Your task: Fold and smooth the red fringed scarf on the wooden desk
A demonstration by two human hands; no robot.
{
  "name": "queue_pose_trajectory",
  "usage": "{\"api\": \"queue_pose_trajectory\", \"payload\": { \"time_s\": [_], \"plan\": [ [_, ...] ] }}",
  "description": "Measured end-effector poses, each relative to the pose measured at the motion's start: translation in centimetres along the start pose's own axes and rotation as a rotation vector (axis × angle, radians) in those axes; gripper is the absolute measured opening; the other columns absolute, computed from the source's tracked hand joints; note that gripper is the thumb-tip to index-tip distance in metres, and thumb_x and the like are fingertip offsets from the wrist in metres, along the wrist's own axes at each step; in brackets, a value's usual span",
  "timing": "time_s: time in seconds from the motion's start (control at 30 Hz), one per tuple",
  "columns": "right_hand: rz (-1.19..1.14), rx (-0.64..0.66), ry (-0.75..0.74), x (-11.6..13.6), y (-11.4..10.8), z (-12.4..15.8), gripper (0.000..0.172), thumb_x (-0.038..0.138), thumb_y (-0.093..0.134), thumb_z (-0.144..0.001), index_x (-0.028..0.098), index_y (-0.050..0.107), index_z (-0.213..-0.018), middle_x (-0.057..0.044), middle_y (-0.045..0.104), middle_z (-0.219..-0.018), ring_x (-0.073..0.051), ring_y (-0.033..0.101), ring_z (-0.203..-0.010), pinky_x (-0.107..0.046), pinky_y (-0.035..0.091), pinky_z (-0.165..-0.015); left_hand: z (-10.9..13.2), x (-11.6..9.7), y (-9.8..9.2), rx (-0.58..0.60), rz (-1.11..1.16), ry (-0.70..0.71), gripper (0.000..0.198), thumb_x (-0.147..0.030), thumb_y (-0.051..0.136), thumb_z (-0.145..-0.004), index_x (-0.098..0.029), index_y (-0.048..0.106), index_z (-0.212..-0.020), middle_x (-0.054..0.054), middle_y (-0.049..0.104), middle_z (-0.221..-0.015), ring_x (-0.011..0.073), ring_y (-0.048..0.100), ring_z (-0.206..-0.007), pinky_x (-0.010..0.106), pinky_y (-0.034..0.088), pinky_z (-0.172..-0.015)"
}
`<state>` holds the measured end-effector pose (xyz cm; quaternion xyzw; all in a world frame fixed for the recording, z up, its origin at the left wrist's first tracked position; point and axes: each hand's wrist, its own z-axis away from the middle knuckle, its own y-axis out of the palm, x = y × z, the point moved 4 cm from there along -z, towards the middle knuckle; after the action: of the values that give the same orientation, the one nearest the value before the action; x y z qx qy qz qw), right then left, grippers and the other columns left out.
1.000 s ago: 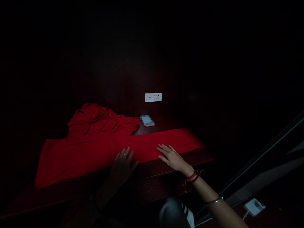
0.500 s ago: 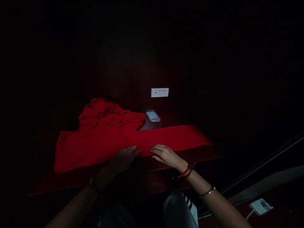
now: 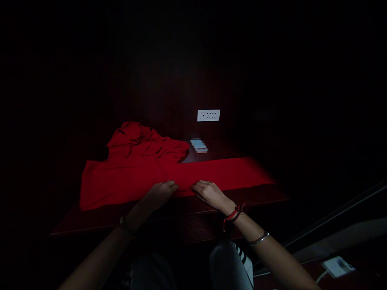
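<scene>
A red cloth (image 3: pixel 127 179) lies across the dark wooden desk, flat and stretched out in a long band along the near side. At the back left it runs into a bunched, wrinkled heap. My left hand (image 3: pixel 160 193) is at the near edge of the band, fingers curled down and closed on the fabric. Slightly to the right, my right hand (image 3: pixel 210 194) pinches the same edge, its fingertips bent under and partly hidden. A short stretch of cloth shows between the two hands.
A phone-like pale object (image 3: pixel 198 146), blurred out, lies on the desk (image 3: pixel 193 205) behind the cloth. A white socket plate (image 3: pixel 208 115) is on the back wall. Low at the right sits a white device (image 3: pixel 338 266) with a cable. My knees are below the desk edge.
Both hands have gone from lying with fingers stretched over the cloth's near edge to curling and closing on it. The whole view has shifted slightly.
</scene>
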<state>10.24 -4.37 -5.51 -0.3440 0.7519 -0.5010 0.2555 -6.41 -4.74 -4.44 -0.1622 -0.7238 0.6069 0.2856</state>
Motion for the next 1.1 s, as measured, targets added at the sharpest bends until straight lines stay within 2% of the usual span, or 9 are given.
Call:
{"api": "queue_pose_trajectory", "payload": {
  "time_s": [0.2,0.33,0.47,0.6,0.73,0.83,0.93,1.1],
  "plan": [
    [-0.054,-0.101,0.059,-0.4,-0.3,0.2,0.025,0.022,0.032,-0.088,0.016,0.056,-0.09,-0.007,0.058,-0.08,-0.014,0.053,-0.077,-0.025,0.04,-0.072,0.6,0.0,-1.1,-0.069,-0.018,-0.041,0.026,-0.011,0.035,-0.084,-0.02,0.052,-0.101,0.005,0.056,-0.095,0.0147,0.054,-0.086,0.025,0.042,-0.073],
    [-0.092,-0.068,-0.037,-0.3,-0.2,0.6,0.023,0.022,0.034,-0.088,0.017,0.057,-0.09,-0.006,0.058,-0.084,-0.014,0.052,-0.082,-0.026,0.041,-0.075,1.8,-1.0,-1.2,-0.046,0.034,-0.014,0.024,-0.013,0.035,-0.084,-0.02,0.053,-0.099,0.004,0.056,-0.098,0.0146,0.052,-0.091,0.026,0.041,-0.078],
    [-0.123,-0.035,-0.118,-0.3,-0.1,1.1,0.022,0.02,0.036,-0.087,0.017,0.058,-0.089,-0.006,0.057,-0.088,-0.015,0.052,-0.087,-0.027,0.041,-0.078,2.9,-1.6,-0.7,-0.011,0.056,0.002,0.026,-0.013,0.037,-0.083,-0.019,0.052,-0.103,0.005,0.055,-0.107,0.0166,0.05,-0.098,0.028,0.039,-0.084],
    [-0.166,-0.033,-0.142,-0.5,-0.1,1.5,0.022,0.019,0.037,-0.086,0.017,0.059,-0.087,-0.006,0.057,-0.091,-0.014,0.052,-0.089,-0.027,0.041,-0.08,3.3,-1.2,0.3,0.021,0.042,0.035,0.033,-0.012,0.039,-0.082,-0.021,0.047,-0.112,0.005,0.049,-0.119,0.0178,0.044,-0.108,0.031,0.035,-0.09],
    [-0.209,-0.022,-0.138,-0.7,-0.1,1.9,0.023,0.018,0.037,-0.086,0.016,0.06,-0.09,-0.007,0.057,-0.096,-0.014,0.052,-0.09,-0.026,0.042,-0.082,3.8,-1.0,0.7,0.008,0.077,0.081,0.038,-0.011,0.035,-0.084,-0.024,0.042,-0.119,0.004,0.049,-0.119,0.0155,0.046,-0.106,0.031,0.036,-0.09],
    [-0.243,-0.017,-0.113,-0.8,0.0,2.1,0.024,0.017,0.037,-0.086,0.016,0.059,-0.096,-0.006,0.056,-0.099,-0.014,0.052,-0.092,-0.026,0.042,-0.083,3.9,-1.4,0.4,-0.044,0.101,0.091,0.035,-0.013,0.037,-0.083,-0.022,0.044,-0.117,0.006,0.049,-0.118,0.0171,0.046,-0.106,0.032,0.036,-0.091],
    [-0.267,-0.033,-0.065,-1.2,0.3,2.1,0.026,0.017,0.036,-0.085,0.016,0.058,-0.101,-0.007,0.057,-0.1,-0.014,0.053,-0.094,-0.027,0.042,-0.084,3.2,-1.9,0.2,-0.133,0.123,0.05,0.027,-0.017,0.037,-0.083,-0.019,0.051,-0.105,0.007,0.052,-0.113,0.019,0.046,-0.106,0.035,0.036,-0.091],
    [-0.256,-0.016,-0.025,-2.3,0.9,1.7,0.031,0.016,0.035,-0.085,0.017,0.056,-0.108,-0.007,0.056,-0.107,-0.014,0.05,-0.102,-0.028,0.04,-0.09,1.7,-1.9,1.0,-0.29,0.167,0.024,0.023,-0.021,0.034,-0.085,-0.015,0.052,-0.097,0.007,0.056,-0.107,0.0171,0.049,-0.101,0.033,0.039,-0.089]
  ]
}}
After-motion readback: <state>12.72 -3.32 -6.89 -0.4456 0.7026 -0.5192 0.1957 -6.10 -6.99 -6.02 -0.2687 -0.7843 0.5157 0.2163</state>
